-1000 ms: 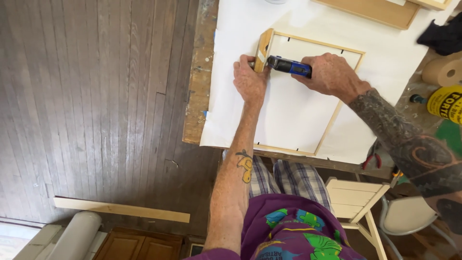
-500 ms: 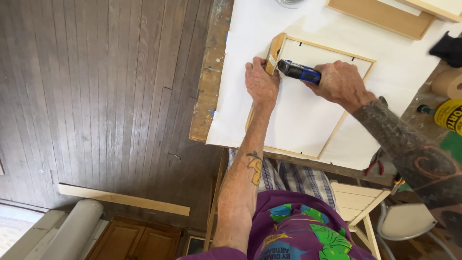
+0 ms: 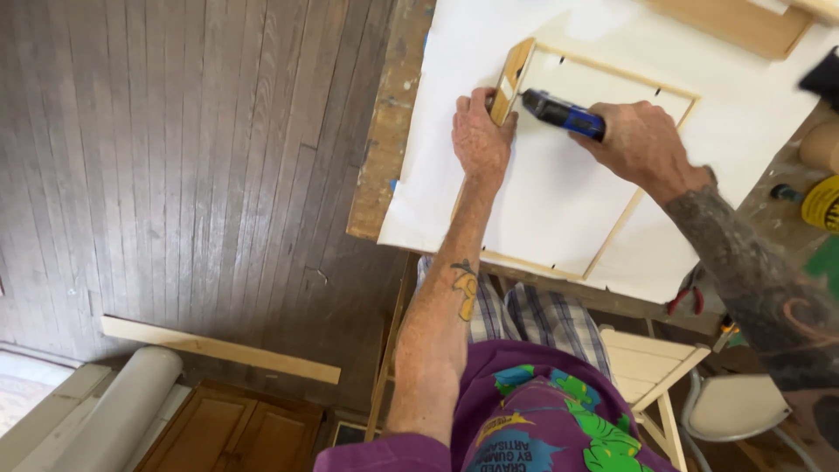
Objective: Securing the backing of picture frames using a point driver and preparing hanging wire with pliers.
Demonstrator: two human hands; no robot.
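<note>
By the left hand (image 3: pixel 479 140), a smooth pale wood frame (image 3: pixel 511 83) on matt white canvas (image 3: pixel 559 183) is seen; glossy blue plastic tool (image 3: pixel 564 114) is gripped by the right hand (image 3: pixel 642 140).

Worn wooden workbench (image 3: pixel 384 166), paint-marked along its edge, occupied the upper right of the frame. Was covered by a large white sheet (image 3: pixel 454 52), overhanging the near edge. Held a thin wooden frame (image 3: pixel 612 236) lying flat on the sheet at upper centre. Carried a wooden board (image 3: pixel 734 22) at the top right, and a yellow container (image 3: pixel 821 203) at the right edge.
</note>
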